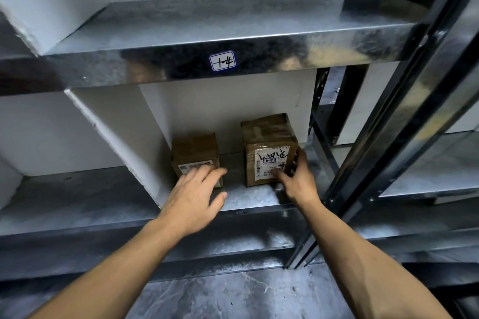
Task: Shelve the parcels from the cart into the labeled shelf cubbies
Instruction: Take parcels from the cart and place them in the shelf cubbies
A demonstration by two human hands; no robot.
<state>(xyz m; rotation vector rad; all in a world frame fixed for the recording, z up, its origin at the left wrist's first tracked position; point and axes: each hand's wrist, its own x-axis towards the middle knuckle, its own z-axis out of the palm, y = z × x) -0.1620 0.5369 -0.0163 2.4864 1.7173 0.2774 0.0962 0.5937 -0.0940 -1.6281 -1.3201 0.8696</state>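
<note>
1. A grey metal shelf (248, 197) lay under both hands, with a mottled floor (233, 298) below the wrists. A handwritten label (223, 61) sat on the shelf edge above them.
2. The cubby, with a white divider (116, 132) beside the left hand (191, 194), held two brown parcels, standing apart.
3. The left hand, fingers straight and relaxed, touched the front of the small parcel (194, 150). The right hand (298, 179) gripped the larger parcel (269, 142) at its right front corner.

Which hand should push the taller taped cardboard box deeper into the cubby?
Right. The right hand grips the lower right corner of the taller brown cardboard box, thumb on its side. The left hand lies open at the smaller brown cardboard box, across the gap.
</note>
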